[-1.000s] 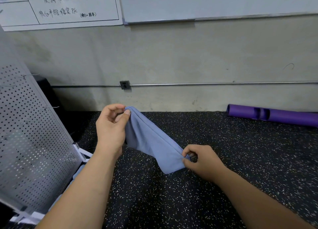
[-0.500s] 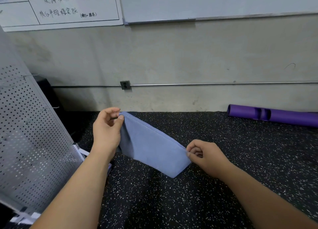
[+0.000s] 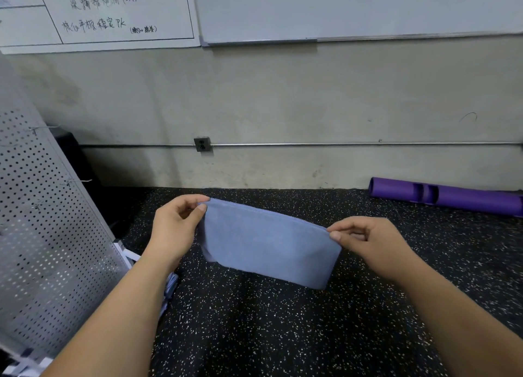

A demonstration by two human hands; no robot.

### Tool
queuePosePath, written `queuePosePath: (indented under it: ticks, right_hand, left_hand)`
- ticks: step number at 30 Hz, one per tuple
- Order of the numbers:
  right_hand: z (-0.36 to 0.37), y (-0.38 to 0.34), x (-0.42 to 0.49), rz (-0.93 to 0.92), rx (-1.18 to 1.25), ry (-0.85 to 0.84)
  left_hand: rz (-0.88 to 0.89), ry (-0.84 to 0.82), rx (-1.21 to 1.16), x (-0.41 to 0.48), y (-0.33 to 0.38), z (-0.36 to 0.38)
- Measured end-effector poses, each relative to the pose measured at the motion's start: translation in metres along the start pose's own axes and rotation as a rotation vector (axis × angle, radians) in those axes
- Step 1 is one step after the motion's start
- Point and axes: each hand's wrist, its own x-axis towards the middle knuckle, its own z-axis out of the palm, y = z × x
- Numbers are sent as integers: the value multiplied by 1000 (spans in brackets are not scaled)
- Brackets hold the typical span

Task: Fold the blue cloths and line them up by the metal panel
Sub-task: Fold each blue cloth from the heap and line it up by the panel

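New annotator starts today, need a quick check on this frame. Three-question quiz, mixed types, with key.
1. True or false: only one hand holds the blue cloth.
2. Which hand is nearer the perforated metal panel? A) left hand B) right hand C) both equally
3. What lies on the speckled floor at far right?

Key
1. False: the left hand and the right hand each pinch a top corner.
2. A
3. A purple tube.
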Motion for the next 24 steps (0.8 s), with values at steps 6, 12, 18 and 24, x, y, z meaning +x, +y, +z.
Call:
queuePosePath:
  ticks: [6, 12, 18, 24]
  right_hand:
    - [-13, 7, -3, 49, 18, -39]
    - [-20, 20, -1, 29, -302, 45]
    - [-25, 24, -4, 18, -363, 61]
    - [-25, 14, -7, -18, -194, 42]
  left_hand:
    - [-21, -55, -50, -2, -1, 4]
    - [27, -173, 96, -4, -4, 8]
    - [64, -239, 320, -6, -3, 14]
    - [-28, -236, 211, -9, -1, 17]
